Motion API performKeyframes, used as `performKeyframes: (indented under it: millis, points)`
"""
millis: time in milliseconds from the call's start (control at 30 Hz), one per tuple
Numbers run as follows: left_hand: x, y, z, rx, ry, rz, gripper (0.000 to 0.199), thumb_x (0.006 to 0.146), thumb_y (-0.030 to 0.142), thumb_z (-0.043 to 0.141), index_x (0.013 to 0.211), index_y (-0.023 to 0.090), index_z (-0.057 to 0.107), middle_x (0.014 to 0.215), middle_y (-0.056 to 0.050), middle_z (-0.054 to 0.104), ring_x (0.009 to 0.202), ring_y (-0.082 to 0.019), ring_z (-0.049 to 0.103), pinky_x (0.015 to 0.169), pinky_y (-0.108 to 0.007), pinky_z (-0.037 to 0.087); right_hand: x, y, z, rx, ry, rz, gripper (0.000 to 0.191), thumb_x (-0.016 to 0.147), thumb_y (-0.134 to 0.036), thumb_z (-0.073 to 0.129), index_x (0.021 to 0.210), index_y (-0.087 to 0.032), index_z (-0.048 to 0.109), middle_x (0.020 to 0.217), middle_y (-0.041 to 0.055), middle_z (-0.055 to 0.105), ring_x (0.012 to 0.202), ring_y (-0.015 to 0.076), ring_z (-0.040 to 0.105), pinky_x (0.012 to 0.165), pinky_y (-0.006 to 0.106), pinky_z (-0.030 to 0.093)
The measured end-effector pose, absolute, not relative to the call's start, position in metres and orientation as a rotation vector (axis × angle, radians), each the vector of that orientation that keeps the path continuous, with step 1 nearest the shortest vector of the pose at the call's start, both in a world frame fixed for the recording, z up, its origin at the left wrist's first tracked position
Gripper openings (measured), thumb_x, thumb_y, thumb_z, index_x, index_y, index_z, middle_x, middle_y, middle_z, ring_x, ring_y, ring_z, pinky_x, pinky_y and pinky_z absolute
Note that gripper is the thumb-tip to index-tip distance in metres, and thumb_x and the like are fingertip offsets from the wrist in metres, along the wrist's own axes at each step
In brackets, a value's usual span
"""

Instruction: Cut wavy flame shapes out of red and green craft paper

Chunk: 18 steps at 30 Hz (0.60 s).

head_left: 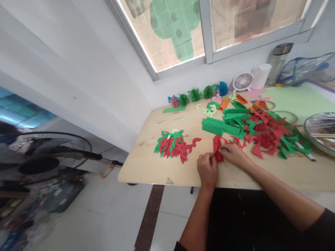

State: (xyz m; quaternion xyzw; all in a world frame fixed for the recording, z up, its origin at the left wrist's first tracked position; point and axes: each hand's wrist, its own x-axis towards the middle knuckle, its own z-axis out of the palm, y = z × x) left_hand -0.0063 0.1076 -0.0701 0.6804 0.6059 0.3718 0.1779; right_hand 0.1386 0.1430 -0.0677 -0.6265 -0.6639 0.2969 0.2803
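Red paper (216, 145) in seemingly near-closed hands (208, 169) (234, 154)

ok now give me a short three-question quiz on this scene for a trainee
1. Multiple choice: what colour is the paper between the left hand and the right hand?
A) orange
B) red
C) blue

2. True or false: in the picture, the small white fan stands to the right of the blue paper ornament.

3. Short answer: which hand is nearer the pile of red and green cut-outs at the left of the table?

Key:
1. B
2. True
3. Left hand
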Motion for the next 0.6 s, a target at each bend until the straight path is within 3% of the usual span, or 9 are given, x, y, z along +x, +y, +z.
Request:
performKeyframes:
  millis: [300, 600]
  points:
    - [-0.014, 0.106, -0.073, 1.826, 1.818, 1.142, 0.012, 0.082, 0.02, 0.047, 0.08, 0.019, 0.058, 0.071, -0.001, 0.063, 0.069, -0.015, 0.06, 0.064, -0.026, 0.045, 0.139, 0.138, -0.062, -1.7, -1.63, 0.839, 0.013, 0.067, -0.022, 0.053, 0.054, -0.02, 0.056, 0.048, -0.0017, 0.049, 0.05, 0.0157, 0.048, 0.048, 0.026, 0.031]
    - [-0.023, 0.102, -0.067, 1.866, 1.892, 1.213, 0.017, 0.08, 0.02, 0.049, 0.094, 0.019, 0.06, 0.087, -0.008, 0.065, 0.087, -0.022, 0.061, 0.079, -0.037, 0.046, 0.157, 0.121, -0.042, -1.634, -1.421, 1.025, 0.023, 0.068, -0.035, 0.053, 0.052, -0.02, 0.05, 0.042, -0.0065, 0.038, 0.039, 0.0099, 0.036, 0.039, 0.023, 0.026]
